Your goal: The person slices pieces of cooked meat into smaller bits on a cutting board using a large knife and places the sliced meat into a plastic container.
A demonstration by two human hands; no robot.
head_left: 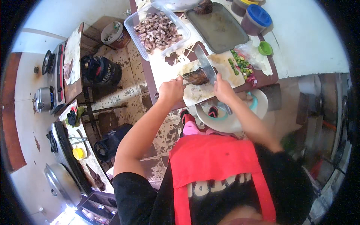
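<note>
A piece of dark browned meat (197, 78) lies on the white cutting board (194, 97) in front of me. My left hand (171, 91) is closed around a thin metal utensil whose tip reaches the meat's left side; its exact kind is hard to make out. In my right hand (224, 89) is a wide-bladed kitchen knife (205, 61). Its blade points up and away, slightly to the left, at the meat's right end. Chopped green and reddish vegetables (243, 67) sit on the board's right part. Beyond, a clear plastic tub (182, 40) holds many small meat pieces.
Behind the board are a dark grey tray (221, 35) and a blue-lidded container (256, 19). A small green cup (264, 48) stands at the right. Below the table edge is a large whitish basin (240, 122). Stoves (59, 80), pots and a gas cylinder (101, 71) stand left.
</note>
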